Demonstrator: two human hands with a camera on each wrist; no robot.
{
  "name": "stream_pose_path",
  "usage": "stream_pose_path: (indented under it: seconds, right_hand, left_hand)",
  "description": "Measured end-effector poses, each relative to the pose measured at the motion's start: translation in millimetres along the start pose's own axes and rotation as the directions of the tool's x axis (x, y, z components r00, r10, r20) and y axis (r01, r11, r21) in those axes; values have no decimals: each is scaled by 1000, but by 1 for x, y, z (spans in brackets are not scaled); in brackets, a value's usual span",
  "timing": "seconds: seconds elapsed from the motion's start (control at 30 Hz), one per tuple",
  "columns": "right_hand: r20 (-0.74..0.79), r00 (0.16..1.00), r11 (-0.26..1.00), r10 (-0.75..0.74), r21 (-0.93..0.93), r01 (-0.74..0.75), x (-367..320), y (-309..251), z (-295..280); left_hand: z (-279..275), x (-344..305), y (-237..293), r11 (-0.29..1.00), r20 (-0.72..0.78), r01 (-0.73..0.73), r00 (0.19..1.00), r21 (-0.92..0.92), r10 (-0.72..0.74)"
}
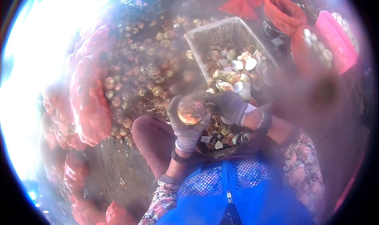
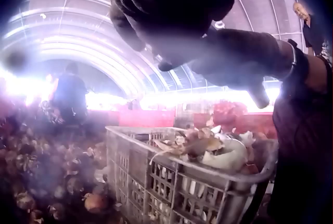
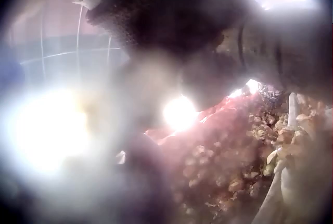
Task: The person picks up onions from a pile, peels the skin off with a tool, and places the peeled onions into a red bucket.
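Observation:
An onion (image 1: 191, 111) with shiny brown skin sits in the gloved left hand (image 1: 182, 127), whose fingers and thumb curl round it. Close against its right side is the gloved right hand (image 1: 230, 106), its fingers reaching toward the onion's top. I cannot tell whether this hand holds a tool. In the left wrist view both gloves are dark: the left hand (image 2: 166, 21) above, the right hand (image 2: 229, 60) coming in from the right. Just beyond the hands stands a plastic crate (image 1: 197, 43) with pale peeled pieces and skins (image 1: 246, 63) in it. Blur and glare hide much of the right wrist view.
Loose onions (image 1: 146, 63) cover the ground ahead and left. Full red mesh sacks (image 1: 90, 100) line the left side. A red sack (image 1: 284, 10) with an open mouth, white peeled onions (image 1: 318, 47) and a pink panel (image 1: 335, 39) stand at right. Other people (image 2: 70, 91) are in the background.

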State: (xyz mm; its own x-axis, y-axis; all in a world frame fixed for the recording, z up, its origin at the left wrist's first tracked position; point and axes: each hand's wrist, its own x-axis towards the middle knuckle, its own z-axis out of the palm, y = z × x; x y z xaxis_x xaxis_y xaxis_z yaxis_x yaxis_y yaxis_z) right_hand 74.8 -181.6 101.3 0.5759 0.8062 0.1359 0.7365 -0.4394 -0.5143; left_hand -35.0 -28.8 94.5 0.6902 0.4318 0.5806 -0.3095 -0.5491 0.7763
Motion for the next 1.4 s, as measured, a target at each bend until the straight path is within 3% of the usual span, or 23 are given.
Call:
stream_pose_path:
  seconds: [0.03,0.1,0.13,0.23,0.3,0.37,0.4,0.5,0.57,0.63,0.67,0.77,0.8,0.83,0.9,0.93,1.0,1.07,1.1,1.17,1.27,1.33,1.4]
  right_hand:
    - [12,1000,1000,-1,-3,1,-2,3,3]
    - [33,999,1000,-2,-10,2,-1,0,0]
    - [-7,999,999,-46,9,46,-2,5,7]
    - [-78,988,991,-134,-13,134,2,20,16]
    - [-39,989,985,-141,-111,136,0,12,2]
    - [-67,991,993,-118,-8,118,1,17,12]
    - [-80,991,993,-105,44,108,0,19,16]
    - [64,993,987,-100,-121,108,1,20,18]
    - [-75,987,990,-139,-45,136,1,24,24]
    - [-80,992,995,-100,11,101,-1,26,25]
    - [-10,999,999,-45,26,45,0,14,9]
    - [17,988,875,-155,466,130,0,4,3]
    - [83,983,834,-162,544,91,0,2,-1]
    - [149,975,789,-168,613,42,0,0,-6]
    - [403,912,794,-82,579,-185,2,-22,-46]
    - [484,873,758,-67,594,-271,2,-23,-50]
    - [472,864,504,-176,797,-333,-2,6,-22]
    - [541,824,475,-170,777,-412,-4,9,-31]
    - [574,802,461,-168,765,-451,-5,8,-36]
    - [323,929,525,-178,830,-188,-5,-6,-51]
    - [174,984,565,36,809,-163,-8,-4,-39]
    - [45,996,675,81,732,-88,-11,-1,-20]
    - [-166,982,813,-89,557,168,-11,1,-8]
  left_hand:
    - [1,-1,4,999,-25,-16,1000,34,17]
    - [-2,5,24,893,103,315,949,-322,-298]
    - [-3,6,30,752,206,468,883,-463,-422]
    - [-10,-4,3,253,472,672,694,-696,-544]
    - [-7,-2,13,305,481,660,727,-687,-489]
    - [-12,1,12,278,546,687,713,-672,-440]
    - [-2,2,15,624,303,514,856,-588,-420]
    - [7,1,22,825,205,393,919,-406,-337]
    - [4,2,20,515,343,578,806,-633,-483]
    - [7,0,14,167,438,632,680,-757,-588]
    - [3,4,16,82,561,708,619,-701,-549]
    - [-2,5,4,176,601,708,683,-684,-415]
    - [-10,9,0,47,685,732,656,-680,-318]
    - [-8,8,0,62,638,698,684,-713,-354]
    - [-4,6,2,95,542,629,727,-771,-422]
    - [-8,5,-7,22,595,632,740,-774,-315]
    - [-13,2,-19,-2,636,657,728,-753,-255]
    - [-18,-3,-26,1,644,656,741,-754,-190]
    - [-21,-6,-28,36,643,671,723,-741,-251]
    - [-25,-2,-11,98,625,699,686,-709,-373]
    - [-25,7,-14,129,679,718,691,-684,-250]
    - [-23,6,-12,168,719,768,639,-619,-272]
    - [-21,12,12,194,743,796,605,-573,-287]
